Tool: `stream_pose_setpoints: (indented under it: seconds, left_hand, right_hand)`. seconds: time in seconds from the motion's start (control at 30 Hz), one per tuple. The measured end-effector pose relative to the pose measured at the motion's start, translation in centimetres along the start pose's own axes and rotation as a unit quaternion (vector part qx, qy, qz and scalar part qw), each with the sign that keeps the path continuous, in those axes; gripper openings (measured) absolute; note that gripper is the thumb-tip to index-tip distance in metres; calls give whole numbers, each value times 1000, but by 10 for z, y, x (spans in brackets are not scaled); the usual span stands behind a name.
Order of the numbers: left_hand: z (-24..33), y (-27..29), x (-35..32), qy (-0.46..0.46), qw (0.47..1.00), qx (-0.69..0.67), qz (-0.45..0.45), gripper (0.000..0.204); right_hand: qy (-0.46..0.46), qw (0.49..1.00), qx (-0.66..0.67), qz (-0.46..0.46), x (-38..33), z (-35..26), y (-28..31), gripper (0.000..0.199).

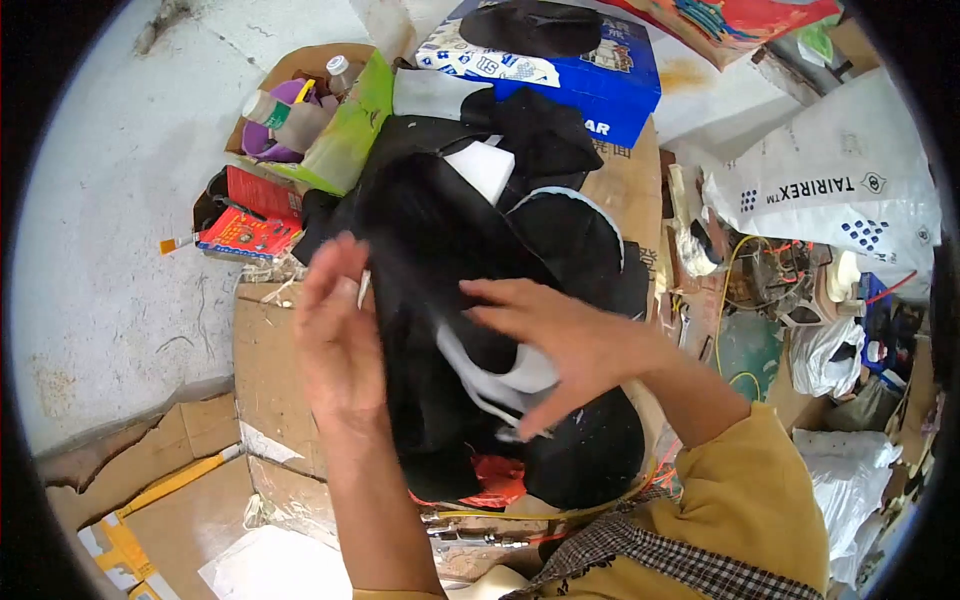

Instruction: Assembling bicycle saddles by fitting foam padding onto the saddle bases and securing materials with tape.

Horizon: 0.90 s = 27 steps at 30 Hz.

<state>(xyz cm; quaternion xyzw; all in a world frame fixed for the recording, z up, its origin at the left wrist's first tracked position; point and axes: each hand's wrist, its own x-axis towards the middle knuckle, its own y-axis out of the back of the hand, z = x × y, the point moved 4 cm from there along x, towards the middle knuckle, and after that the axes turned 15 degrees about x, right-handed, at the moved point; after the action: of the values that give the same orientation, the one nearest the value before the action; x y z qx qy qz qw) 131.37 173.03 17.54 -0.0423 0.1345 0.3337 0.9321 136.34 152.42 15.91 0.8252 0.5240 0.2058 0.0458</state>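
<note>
My left hand (340,335) is raised at the left edge of the black fabric pieces (425,230), fingers curled. A slim white pointed thing (364,289) sticks out by its thumb and appears pinched there; its kind is unclear. My right hand (575,345) hovers over the middle of the fabric, fingers spread and smeared by motion. Beneath its palm lies a blurred white curved strip (490,375), its end close to the thumb. Further up the fabric stack is a white flat piece (482,170).
Cardboard (275,365) lies under the fabric. A blue box (590,85) stands behind, with a black piece on top. A green-edged carton (350,130) holds bottles and a purple container. White sacks (840,185), wires and tools crowd the right side.
</note>
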Motion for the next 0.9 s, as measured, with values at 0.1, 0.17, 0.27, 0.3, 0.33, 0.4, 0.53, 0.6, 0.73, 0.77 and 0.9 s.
stream_pose_setpoints:
  seconds: [0.1, 0.17, 0.27, 0.3, 0.33, 0.4, 0.53, 0.6, 0.73, 0.77, 0.9]
  left_hand:
    - [29, -25, -15, -62, 961, -218, -159, 39]
    - [16, 1, -12, -128, 991, 8, -43, 47]
    - [-47, 51, -16, -39, 982, 183, -7, 42]
    - [-65, 66, -24, -33, 981, 191, -19, 46]
    - [-77, 68, -39, 12, 964, 264, 27, 52]
    - [-111, 92, -52, -29, 904, 425, 34, 74]
    - [-146, 89, -69, -35, 779, 620, 89, 88]
    - [-148, 101, -67, -46, 776, 616, 127, 72]
    - [-117, 150, -69, -43, 829, 526, 182, 44]
    - [-97, 152, -72, 1, 863, 465, 197, 37]
    - [-35, 197, -92, -21, 974, 104, 202, 38]
  right_hand:
    - [-97, 980, -163, 60, -10, 50, -12, 67]
    - [-88, 972, -124, 178, -17, 100, 2, 39]
    - [-78, 969, -17, 233, -2, 124, 45, 12]
    - [-82, 947, -37, 309, 5, 124, 62, 13]
    - [-71, 914, -33, 399, 9, 115, 83, 14]
    - [-22, 862, -59, 503, 13, 127, 141, 13]
    - [2, 810, -63, 583, -9, 158, 228, 16]
    - [75, 812, -80, 574, 3, 151, 225, 15]
    - [260, 760, -129, 582, 43, 27, 172, 14]
    - [257, 762, -131, 580, 48, 6, 158, 14]
    - [282, 822, -310, 385, 78, -5, 102, 11]
